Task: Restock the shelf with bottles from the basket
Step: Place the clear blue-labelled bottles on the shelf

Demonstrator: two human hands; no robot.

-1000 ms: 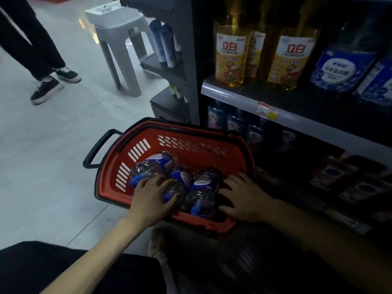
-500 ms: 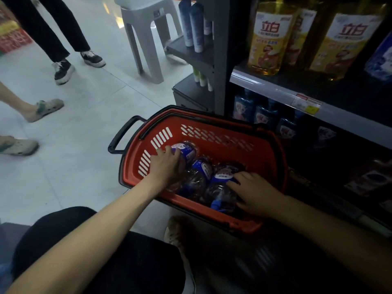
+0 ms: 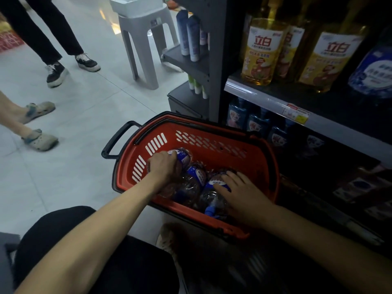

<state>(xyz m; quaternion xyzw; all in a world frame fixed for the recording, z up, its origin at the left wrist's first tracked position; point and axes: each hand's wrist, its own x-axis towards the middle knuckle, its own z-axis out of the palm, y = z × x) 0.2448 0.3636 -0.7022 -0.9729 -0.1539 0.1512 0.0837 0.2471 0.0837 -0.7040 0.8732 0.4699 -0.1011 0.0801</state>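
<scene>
A red basket [image 3: 212, 143] with black handles sits on the floor in front of the dark shelf [image 3: 273, 94]. Three clear bottles with blue labels and blue caps lie inside it. My left hand [image 3: 163, 166] curls over the leftmost bottle [image 3: 183, 157] and grips it. The middle bottle [image 3: 193, 181] lies untouched between my hands. My right hand [image 3: 244, 194] lies on the right bottle [image 3: 212, 198] with its fingers spread over the label. Similar blue bottles [image 3: 256, 126] stand on the low shelf behind the basket.
Yellow detergent jugs [image 3: 263, 52] and a blue one [image 3: 373, 71] fill the upper shelf. A grey plastic stool [image 3: 142, 39] stands at the aisle end. Two other people's feet, black sneakers [image 3: 57, 73] and pale sandals [image 3: 40, 139], are on the tiled floor at left.
My left hand has slid from the near bottles to the leftmost bottle and closed round it. My right hand stays on the right bottle. The view has shifted left, showing sandalled feet.
</scene>
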